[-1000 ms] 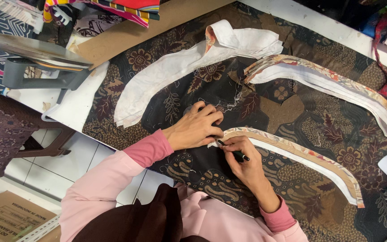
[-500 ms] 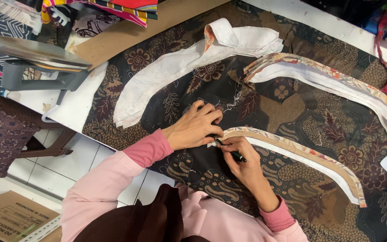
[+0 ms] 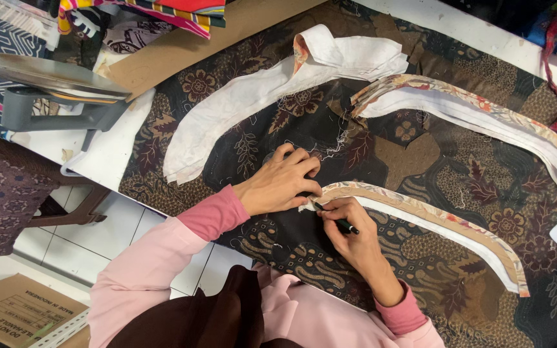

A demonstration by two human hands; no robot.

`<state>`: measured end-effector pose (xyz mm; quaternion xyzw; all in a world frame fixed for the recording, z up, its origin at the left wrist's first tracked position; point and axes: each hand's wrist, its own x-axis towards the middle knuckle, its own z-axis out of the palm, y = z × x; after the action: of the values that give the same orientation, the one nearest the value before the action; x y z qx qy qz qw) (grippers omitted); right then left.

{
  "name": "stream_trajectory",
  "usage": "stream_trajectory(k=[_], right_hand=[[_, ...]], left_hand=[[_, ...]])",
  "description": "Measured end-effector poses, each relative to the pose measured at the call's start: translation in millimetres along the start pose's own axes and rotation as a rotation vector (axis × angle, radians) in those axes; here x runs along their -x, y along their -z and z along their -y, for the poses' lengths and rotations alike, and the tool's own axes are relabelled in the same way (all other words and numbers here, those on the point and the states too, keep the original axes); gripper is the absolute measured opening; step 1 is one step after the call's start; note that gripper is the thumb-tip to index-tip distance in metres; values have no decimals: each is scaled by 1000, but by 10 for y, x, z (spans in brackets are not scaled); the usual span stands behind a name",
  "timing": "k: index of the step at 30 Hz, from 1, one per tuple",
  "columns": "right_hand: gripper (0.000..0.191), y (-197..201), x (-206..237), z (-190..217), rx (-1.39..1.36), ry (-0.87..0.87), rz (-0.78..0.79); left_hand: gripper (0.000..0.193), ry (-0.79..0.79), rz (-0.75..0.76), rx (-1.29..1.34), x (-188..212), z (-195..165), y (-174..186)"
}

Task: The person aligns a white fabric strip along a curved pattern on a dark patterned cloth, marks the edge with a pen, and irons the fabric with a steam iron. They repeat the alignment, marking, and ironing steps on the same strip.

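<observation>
My left hand [image 3: 282,182] presses flat on dark patterned batik cloth [image 3: 414,154], fingertips on the end of a curved white strip with a floral edge [image 3: 446,225]. My right hand [image 3: 349,235] grips a thin dark tool [image 3: 335,219] like a pen, its tip at that same strip end, next to my left fingertips. Both sleeves are pink.
Two more curved white fabric pieces lie on the cloth, one at left [image 3: 227,116], one at upper right [image 3: 485,116]. A grey metal device [image 3: 53,96] sits on the white table at left. Folded colourful cloth [image 3: 162,9] and brown board [image 3: 195,45] lie behind. A cardboard box [image 3: 14,309] stands on the tiled floor.
None beyond a slight shift of the head view; both hands stay at the strip's end.
</observation>
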<state>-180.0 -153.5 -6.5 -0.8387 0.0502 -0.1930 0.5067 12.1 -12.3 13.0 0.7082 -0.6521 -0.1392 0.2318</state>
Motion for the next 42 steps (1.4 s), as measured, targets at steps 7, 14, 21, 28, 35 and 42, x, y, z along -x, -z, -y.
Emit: stream_trajectory(k=[7,14,21,28,35,42], right_hand=[[18,8,31,-51,-28,-11,-4],[18,90,68,-53,0,-59,-36],[18,19,23,-68,-51,-26,-16],[17,82,38,-62,-34,-66,-31],[17,164,-22,-108,-68,-73,-44],[17,268,-49,-112,-89,-122,-26]], left_hand=[[24,-4,-7,3,-4,8,2],[23,-10,-13,8,-1,6,-1],[22,6,9,13,-12,2,17],[24,6,9,11,-18,4,15],[25,4,15,15,-24,-4,28],[9,-51,-35,-17,-103,-45,-8]])
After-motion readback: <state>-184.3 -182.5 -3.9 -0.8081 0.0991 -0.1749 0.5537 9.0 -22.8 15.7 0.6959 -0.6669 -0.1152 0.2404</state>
